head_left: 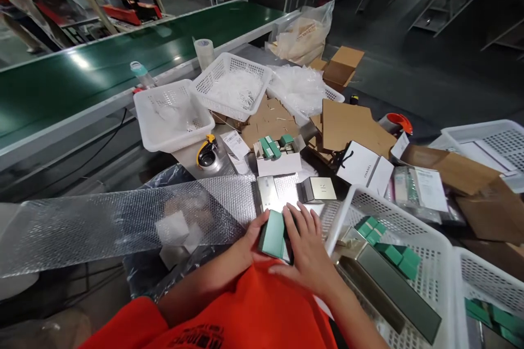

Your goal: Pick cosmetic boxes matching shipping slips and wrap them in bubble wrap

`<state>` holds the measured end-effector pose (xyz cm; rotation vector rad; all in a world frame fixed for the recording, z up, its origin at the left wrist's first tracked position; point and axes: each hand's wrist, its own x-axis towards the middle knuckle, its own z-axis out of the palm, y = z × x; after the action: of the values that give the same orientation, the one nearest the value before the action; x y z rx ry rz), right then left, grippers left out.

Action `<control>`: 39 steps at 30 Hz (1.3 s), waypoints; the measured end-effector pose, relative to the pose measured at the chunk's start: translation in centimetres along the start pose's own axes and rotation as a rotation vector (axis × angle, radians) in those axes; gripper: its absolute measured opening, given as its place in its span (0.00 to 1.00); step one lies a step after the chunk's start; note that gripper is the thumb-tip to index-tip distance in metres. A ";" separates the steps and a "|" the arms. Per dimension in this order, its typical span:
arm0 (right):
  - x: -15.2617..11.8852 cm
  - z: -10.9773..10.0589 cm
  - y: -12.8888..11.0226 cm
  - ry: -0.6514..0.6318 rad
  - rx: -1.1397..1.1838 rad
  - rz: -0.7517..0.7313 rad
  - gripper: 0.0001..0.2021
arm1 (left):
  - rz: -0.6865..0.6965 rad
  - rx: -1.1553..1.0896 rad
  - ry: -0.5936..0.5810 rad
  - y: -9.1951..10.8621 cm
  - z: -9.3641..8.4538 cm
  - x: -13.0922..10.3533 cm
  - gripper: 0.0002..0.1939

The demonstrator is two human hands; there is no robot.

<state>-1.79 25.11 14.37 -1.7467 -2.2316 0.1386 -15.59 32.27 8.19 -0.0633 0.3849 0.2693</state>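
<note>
A green box [272,233] lies just in front of my body, with a dark-sided box edge along its right. My left hand [250,235] closes around the green box's left side. My right hand [305,240] rests against the right side, its fingers stretched out and apart; what lies under its palm is hidden. Just beyond the hands, a silver-white box [267,191] sits on a strip of bubble wrap [123,221] that runs off to the left. Right of that box is a pale gold box [321,189] with lettering.
A white basket [352,202] with green and grey-gold boxes stands at right. Ahead are a carton [278,166] of green boxes, a tape dispenser [207,154], a white paper bag [364,169] and white baskets [174,144]. A green conveyor [123,54] crosses behind; a person [20,0] stands beyond.
</note>
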 end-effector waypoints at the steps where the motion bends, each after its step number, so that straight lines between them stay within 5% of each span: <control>1: 0.0 0.0 -0.2 -0.012 -0.002 0.001 0.58 | 0.000 0.002 -0.007 0.0 -0.2 0.0 0.28; 5: 0.2 0.0 -0.7 -0.007 -0.034 -0.012 0.60 | 0.030 0.031 0.005 0.1 -0.4 0.0 0.30; 13: -0.3 0.4 -1.0 0.039 -0.058 0.012 0.43 | -0.021 0.094 -0.016 -0.1 -0.7 0.2 0.34; 20: -0.6 1.4 -1.5 0.067 -0.013 0.073 0.43 | -0.043 0.110 0.020 -0.1 -1.9 0.4 0.28; 32: 0.0 0.9 -2.1 0.059 0.150 0.213 0.46 | -0.015 0.074 0.028 -0.3 -0.8 0.6 0.29; 39: 0.1 0.6 -2.0 0.161 0.599 0.333 0.41 | 0.076 0.087 0.037 -0.6 1.4 0.0 0.32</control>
<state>-3.82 24.78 14.30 -1.6827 -1.5475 0.6405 -14.92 31.88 9.46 0.0319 0.4355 0.3266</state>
